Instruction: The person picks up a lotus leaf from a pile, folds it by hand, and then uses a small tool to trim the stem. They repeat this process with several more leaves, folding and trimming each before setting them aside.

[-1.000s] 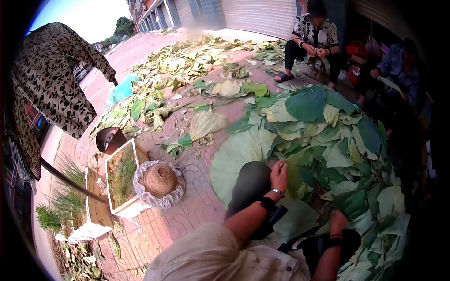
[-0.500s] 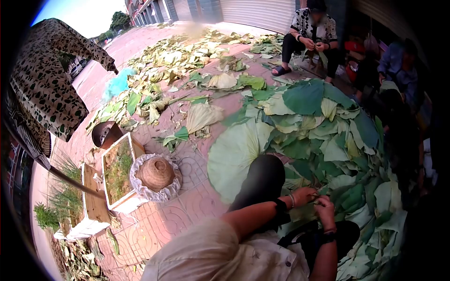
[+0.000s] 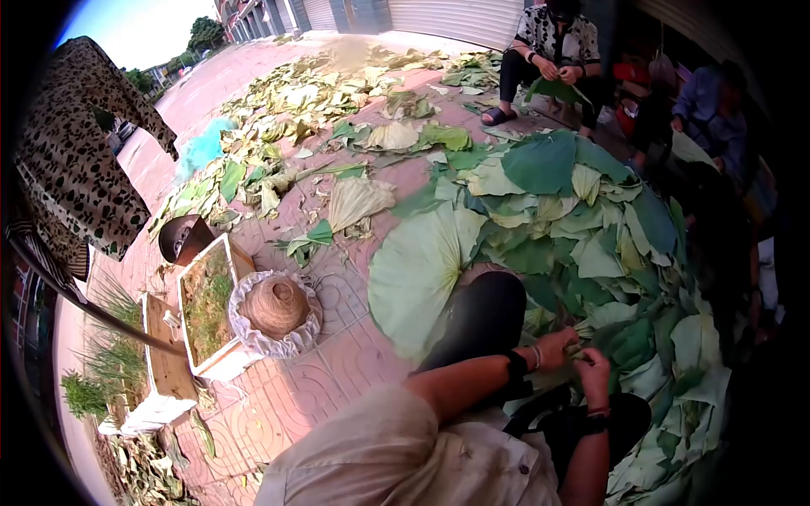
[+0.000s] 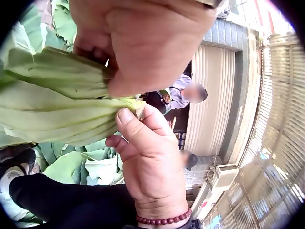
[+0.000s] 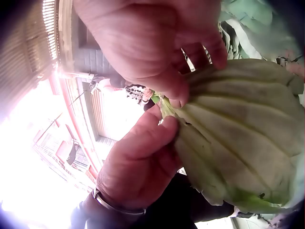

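My left hand (image 3: 555, 347) and right hand (image 3: 593, 371) are close together above my lap. Between them is a folded lotus leaf (image 4: 52, 105), its pale ribs gathering towards a yellow-green stem end. In the left wrist view, my right hand (image 4: 155, 171) pinches that end between thumb and fingers, while my left hand (image 4: 152, 47) grips the leaf from above. The right wrist view shows the leaf (image 5: 238, 119) fanning outward, with a small hole near its edge. A large round lotus leaf (image 3: 422, 270) lies flat beside my knee.
A heap of green leaves (image 3: 607, 253) surrounds my legs. Yellowing leaves (image 3: 312, 97) spread over the paving. A straw hat (image 3: 274, 305) rests by a planter box (image 3: 207, 304). Two people sit opposite, one in a patterned shirt (image 3: 557, 38) holding a green leaf.
My left hand has drawn back from the heap to meet my right hand, and both now hold a leaf. The person in the patterned shirt now holds a spread green leaf.
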Tool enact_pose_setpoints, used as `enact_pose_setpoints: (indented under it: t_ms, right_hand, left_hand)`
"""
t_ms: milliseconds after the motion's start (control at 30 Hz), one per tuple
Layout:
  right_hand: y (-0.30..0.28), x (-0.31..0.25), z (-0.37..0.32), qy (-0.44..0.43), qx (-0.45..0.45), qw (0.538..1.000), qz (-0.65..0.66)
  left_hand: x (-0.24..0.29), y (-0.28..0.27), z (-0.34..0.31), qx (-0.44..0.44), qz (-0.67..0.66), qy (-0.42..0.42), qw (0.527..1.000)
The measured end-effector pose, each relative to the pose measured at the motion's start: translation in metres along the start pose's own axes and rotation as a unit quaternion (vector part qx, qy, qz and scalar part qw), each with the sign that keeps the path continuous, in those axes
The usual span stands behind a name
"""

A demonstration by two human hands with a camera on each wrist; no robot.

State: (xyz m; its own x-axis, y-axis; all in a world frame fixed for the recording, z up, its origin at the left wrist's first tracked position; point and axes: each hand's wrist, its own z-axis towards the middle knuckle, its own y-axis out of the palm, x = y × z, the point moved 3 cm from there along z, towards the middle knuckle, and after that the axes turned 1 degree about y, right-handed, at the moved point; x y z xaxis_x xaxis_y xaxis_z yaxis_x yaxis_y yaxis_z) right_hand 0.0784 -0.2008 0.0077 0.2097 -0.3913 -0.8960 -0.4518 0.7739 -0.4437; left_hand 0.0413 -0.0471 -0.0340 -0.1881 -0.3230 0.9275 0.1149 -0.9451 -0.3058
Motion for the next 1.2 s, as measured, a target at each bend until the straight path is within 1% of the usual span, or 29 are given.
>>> enact_pose_setpoints:
  t_ms: [67, 167, 233, 267, 300, 333, 367, 400, 433, 467, 500, 533, 633, 667, 700, 767, 833, 900, 967, 1000, 1100, 1200]
  right_hand:
    - [-0.002, -0.002, -0.003, 0.024, 0.011, 1.0, 0.017]
    - [-0.001, -0.005, -0.005, 0.007, -0.016, 0.999, -0.037]
    - [0.006, -0.012, -0.006, -0.002, -0.029, 0.997, 0.074]
    - [0.009, -0.014, -0.007, 0.012, -0.041, 0.997, 0.06]
    - [0.005, -0.032, -0.011, 0.039, -0.041, 0.998, 0.032]
    - [0.004, -0.023, -0.009, -0.05, -0.004, 0.997, -0.051]
    - [0.0, -0.018, -0.007, 0.0, -0.019, 0.997, -0.069]
    - [-0.003, -0.022, -0.01, -0.003, 0.032, 0.996, -0.078]
    - [-0.009, -0.026, -0.01, 0.01, 0.043, 0.998, -0.043]
    - [-0.017, -0.016, -0.006, 0.019, 0.074, 0.997, -0.03]
    - [-0.022, -0.005, -0.005, 0.024, 0.102, 0.994, -0.011]
    - [-0.03, -0.006, -0.006, 0.04, 0.111, 0.993, 0.006]
    - [-0.051, -0.018, -0.009, 0.06, 0.139, 0.986, 0.073]
    - [-0.056, -0.023, -0.011, 0.059, 0.151, 0.981, 0.104]
    - [-0.06, -0.025, -0.012, 0.057, 0.162, 0.976, 0.135]
    - [-0.071, -0.019, -0.01, 0.037, 0.187, 0.969, 0.155]
    - [-0.081, -0.028, -0.012, 0.011, 0.204, 0.961, 0.185]
    - [-0.092, -0.041, -0.017, 0.011, 0.218, 0.956, 0.199]
    - [-0.1, -0.051, -0.02, 0.018, 0.239, 0.945, 0.22]
    - [-0.106, -0.051, -0.021, 0.021, 0.236, 0.947, 0.219]
    - [-0.117, -0.051, -0.02, 0.028, 0.229, 0.921, 0.312]
    - [-0.114, -0.049, -0.02, 0.05, 0.196, 0.964, 0.17]
  left_hand:
    - [0.001, 0.0, 0.001, 0.013, 0.007, 0.026, 1.0]
    - [0.011, -0.012, -0.001, -0.013, 0.101, 0.013, 0.995]
    - [0.013, -0.015, 0.001, -0.045, 0.153, -0.003, 0.987]
    - [0.014, -0.017, -0.001, -0.033, 0.14, 0.018, 0.989]
    - [0.035, -0.029, -0.004, -0.054, 0.131, 0.001, 0.99]
    - [0.021, -0.025, -0.005, 0.009, 0.083, 0.06, 0.995]
    - [0.026, -0.03, -0.003, 0.015, 0.101, 0.016, 0.995]
    - [0.042, -0.041, -0.005, 0.075, 0.163, 0.013, 0.984]
    - [0.043, -0.047, -0.002, 0.102, 0.2, 0.023, 0.974]
    - [0.042, -0.054, -0.001, 0.138, 0.163, -0.027, 0.977]
    - [0.017, -0.052, 0.003, 0.212, 0.135, 0.003, 0.968]
    - [0.012, -0.054, 0.003, 0.231, 0.141, -0.027, 0.962]
    - [0.001, -0.056, 0.005, 0.212, 0.102, -0.089, 0.968]
    - [-0.002, -0.054, 0.005, 0.236, 0.099, -0.061, 0.965]
    - [0.0, -0.055, 0.005, 0.231, 0.088, -0.085, 0.965]
    - [0.005, -0.057, 0.005, 0.221, 0.068, -0.134, 0.964]
    - [0.0, -0.054, 0.005, 0.23, 0.07, -0.114, 0.964]
    - [-0.001, -0.052, 0.003, 0.227, 0.096, -0.089, 0.965]
    - [-0.001, -0.049, 0.002, 0.211, 0.096, -0.098, 0.968]
    - [-0.001, -0.047, 0.003, 0.198, 0.093, -0.107, 0.97]
    - [0.002, -0.045, 0.005, 0.185, 0.068, -0.12, 0.973]
    - [0.011, -0.043, 0.002, 0.163, 0.044, -0.134, 0.976]
